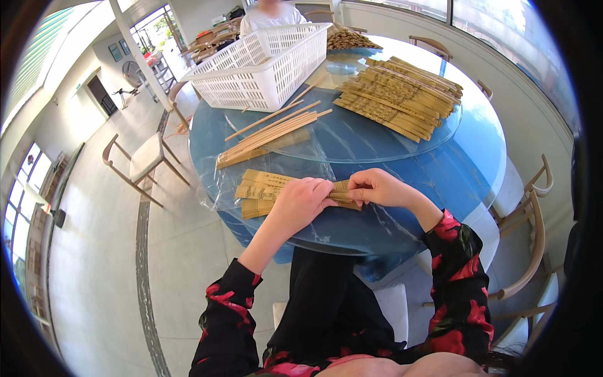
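Observation:
My left hand (303,202) is closed on a gold-brown printed paper sleeve near the table's front edge, its fingers bent over the others below. Several more flat paper sleeves (256,192) fan out beneath it to the left. My right hand (380,188) pinches the right end of the sleeve between thumb and fingertips. Whether a stick is inside that sleeve cannot be seen. Beyond my left hand, several bare wooden chopsticks (276,133) lie side by side on clear plastic film (308,151), partly over another paper sleeve.
A white slotted plastic basket (232,94) stands on the far left of the round blue-covered table (433,179). A stack of sleeved chopsticks (402,97) lies at the far right, with a brown pile (352,39) behind it. Wooden chairs (146,160) surround the table; a person (271,19) is opposite.

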The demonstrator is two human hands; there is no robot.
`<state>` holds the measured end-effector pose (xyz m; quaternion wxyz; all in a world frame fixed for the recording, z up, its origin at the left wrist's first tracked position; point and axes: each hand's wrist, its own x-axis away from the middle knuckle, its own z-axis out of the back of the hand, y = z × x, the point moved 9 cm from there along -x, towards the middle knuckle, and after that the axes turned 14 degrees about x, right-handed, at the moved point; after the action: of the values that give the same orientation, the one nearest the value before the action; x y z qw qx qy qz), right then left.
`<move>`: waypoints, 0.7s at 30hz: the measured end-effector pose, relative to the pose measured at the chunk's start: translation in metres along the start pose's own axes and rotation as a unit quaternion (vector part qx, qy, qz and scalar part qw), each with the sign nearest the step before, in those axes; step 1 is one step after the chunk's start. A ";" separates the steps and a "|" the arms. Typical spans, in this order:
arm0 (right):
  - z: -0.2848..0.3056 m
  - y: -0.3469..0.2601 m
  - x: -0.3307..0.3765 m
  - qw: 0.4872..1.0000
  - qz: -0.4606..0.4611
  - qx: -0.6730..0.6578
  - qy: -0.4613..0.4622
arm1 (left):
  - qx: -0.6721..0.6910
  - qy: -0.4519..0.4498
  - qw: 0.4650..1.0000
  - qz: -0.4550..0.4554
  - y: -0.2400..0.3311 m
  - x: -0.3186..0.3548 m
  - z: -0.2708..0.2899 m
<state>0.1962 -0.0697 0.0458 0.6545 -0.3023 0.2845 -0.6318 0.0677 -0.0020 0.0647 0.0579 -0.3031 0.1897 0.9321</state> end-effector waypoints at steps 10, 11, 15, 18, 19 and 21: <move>0.045 -0.038 -0.060 0.832 0.161 0.459 0.267 | 0.014 0.001 1.000 0.019 -0.016 -0.002 -0.014; 0.042 -0.039 -0.074 0.814 0.180 0.482 0.268 | 0.022 0.004 1.000 0.012 -0.015 -0.004 -0.016; 0.017 -0.055 -0.149 0.728 0.246 0.589 0.251 | 0.030 0.016 0.999 0.006 -0.017 -0.001 -0.010; 0.011 -0.059 -0.171 0.654 0.236 0.684 0.221 | 0.046 0.018 0.999 -0.008 -0.011 -0.003 -0.014; 0.007 -0.059 -0.180 0.642 0.230 0.699 0.217 | 0.045 0.014 0.999 -0.006 -0.011 -0.003 -0.013; 0.005 -0.058 -0.190 0.621 0.226 0.720 0.211 | 0.041 0.021 0.999 -0.014 -0.010 -0.005 -0.010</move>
<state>0.1543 0.1194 0.0905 0.7072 0.4808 -0.0719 -0.5134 0.0790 0.0034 0.0567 0.0792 -0.3228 0.2250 0.9159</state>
